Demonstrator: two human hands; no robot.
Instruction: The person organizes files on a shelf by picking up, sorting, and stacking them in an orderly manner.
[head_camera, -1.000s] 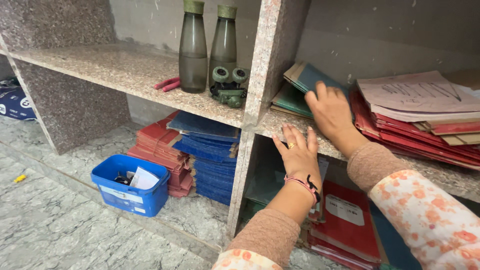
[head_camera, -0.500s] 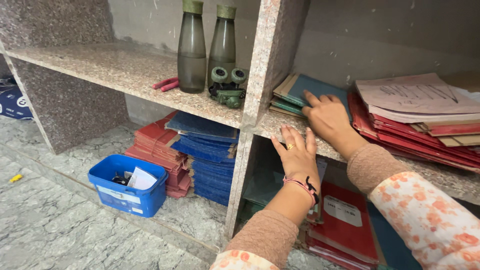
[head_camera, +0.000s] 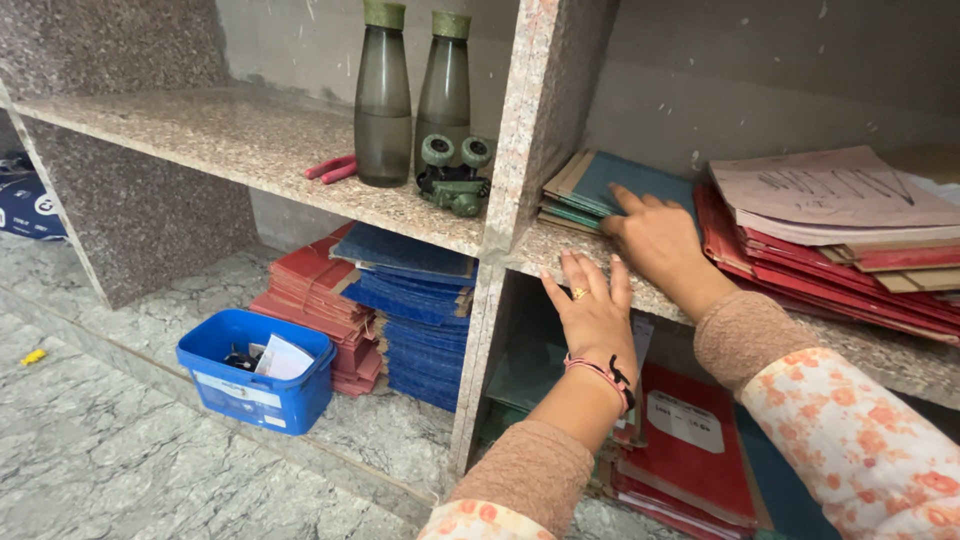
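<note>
Two hands: both the person's own, both at the speckled stone shelf (head_camera: 300, 160), right compartment.
R hand (head_camera: 655, 235): flat, fingers spread, palm down on the teal folders (head_camera: 600, 185); pressing, not pinching.
L hand (head_camera: 595, 310): open, fingers lightly splayed, tips resting on shelf front edge; holds nothing. Ring on one finger, pink band w/ dark bead at wrist.
Folder spot: small stack, teal covers w/ tan edges, lying flat just right of the stone divider (head_camera: 545, 110), touching or nearly touching it; can't tell which.
Neighbours: big pile of red folders (head_camera: 830, 270) w/ loose pinkish sheets on top, just beside R hand on same shelf.
Risk 1: teal stack looks slightly fanned; a sideways push could likely slide the top cover off, card on card being slick.
Risk 2: R forearm sits close to red pile; a drag back could probably snag its loose top sheets.
Risk 3: shelf edge is hard and square, so L fingertips could get pinched if folders come forward over them.
Materials: shelf = polished granite-like slab, pink-grey fleck; folders = matte card, thin, rectangular, worn corners.
Left bay: two smoky plastic bottles (head_camera: 383, 100) w/ green caps, upright; small green toy-like object (head_camera: 455, 175) beside them; pink-red handles (head_camera: 335, 167).
Below: red and blue folder stacks (head_camera: 400, 310), blue plastic tub (head_camera: 255, 375) on the marble floor.
</note>
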